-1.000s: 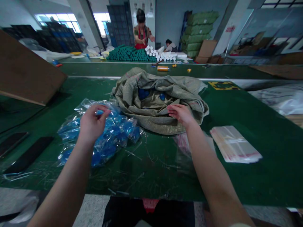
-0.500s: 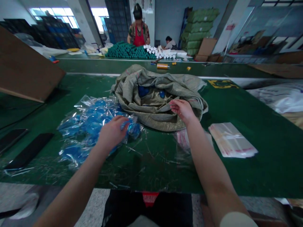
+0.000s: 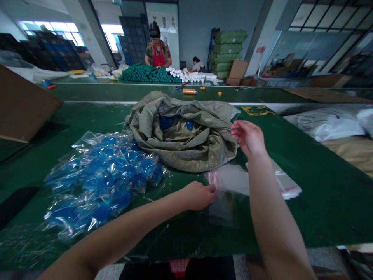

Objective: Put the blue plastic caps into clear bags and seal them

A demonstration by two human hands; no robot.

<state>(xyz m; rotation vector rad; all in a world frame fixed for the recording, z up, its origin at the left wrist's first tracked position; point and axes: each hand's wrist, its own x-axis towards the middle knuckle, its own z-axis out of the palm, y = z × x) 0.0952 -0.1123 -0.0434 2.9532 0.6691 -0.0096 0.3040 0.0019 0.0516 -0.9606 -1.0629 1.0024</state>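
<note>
Sack (image 3: 186,149) by right hand (image 3: 249,137), left hand (image 3: 199,195) perhaps pinching clear bag (image 3: 233,181), packets (image 3: 99,182) beside

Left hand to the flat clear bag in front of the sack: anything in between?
Nothing visible. The left hand touches the clear bag at its near edge; the right forearm crosses above the bag's other side, not between them.

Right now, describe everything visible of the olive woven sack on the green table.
The sack is olive-grey, woven-looking cloth, crumpled and slumped with its mouth rolled open, showing blue pieces inside. It lies on the green table, close beside a pile of clear packets. The right hand hovers at its rim; contact unclear.
</note>
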